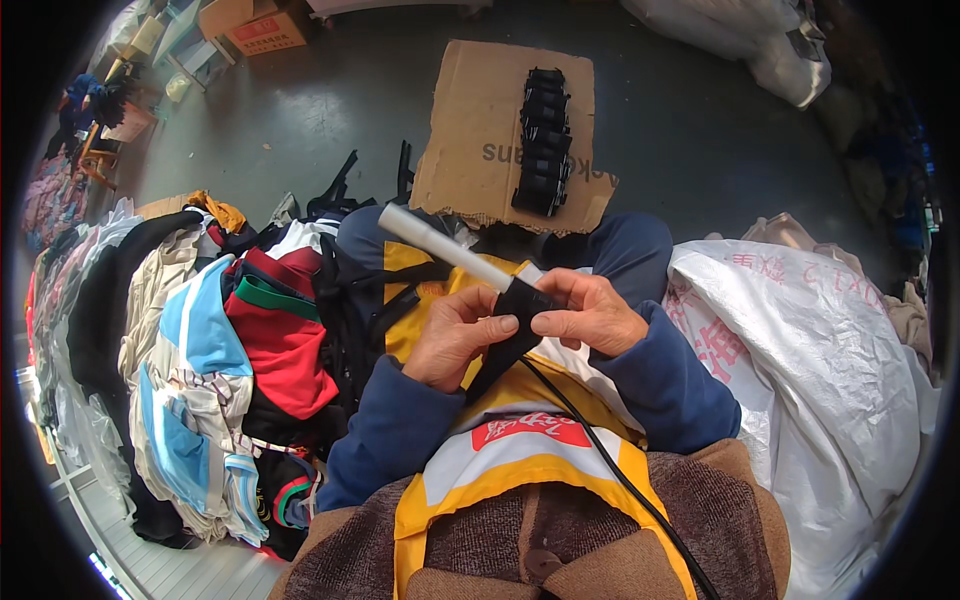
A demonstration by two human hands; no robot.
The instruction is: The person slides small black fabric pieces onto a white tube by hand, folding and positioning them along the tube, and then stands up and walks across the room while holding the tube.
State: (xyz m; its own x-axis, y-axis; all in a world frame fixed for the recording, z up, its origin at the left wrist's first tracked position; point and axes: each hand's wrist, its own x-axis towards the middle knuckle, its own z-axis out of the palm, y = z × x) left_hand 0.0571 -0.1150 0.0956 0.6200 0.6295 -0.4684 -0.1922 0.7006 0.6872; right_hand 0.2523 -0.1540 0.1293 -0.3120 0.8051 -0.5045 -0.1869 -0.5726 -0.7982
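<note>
Above my lap, my left hand (452, 340) and my right hand (592, 312) hold one piece of black fabric (508, 348) between them. Each hand is closed in a pinch, with the thumbs almost meeting at the cloth's middle. A white tube (445, 245) slants up and to the left from behind the fabric; its lower end is hidden there. Black straps lie to the left of my left hand. Beneath both hands is a yellow and white apron (435, 490) with a red patch, crossed by a thin black cable (620, 470).
On the floor ahead, a cardboard sheet (470, 130) bears a row of folded black strap bundles (545, 140). Piled clothes (285, 340) in red, blue, beige and black fill the left side. A large white woven sack (800, 370) stands at the right. A cardboard box (255, 25) sits far left.
</note>
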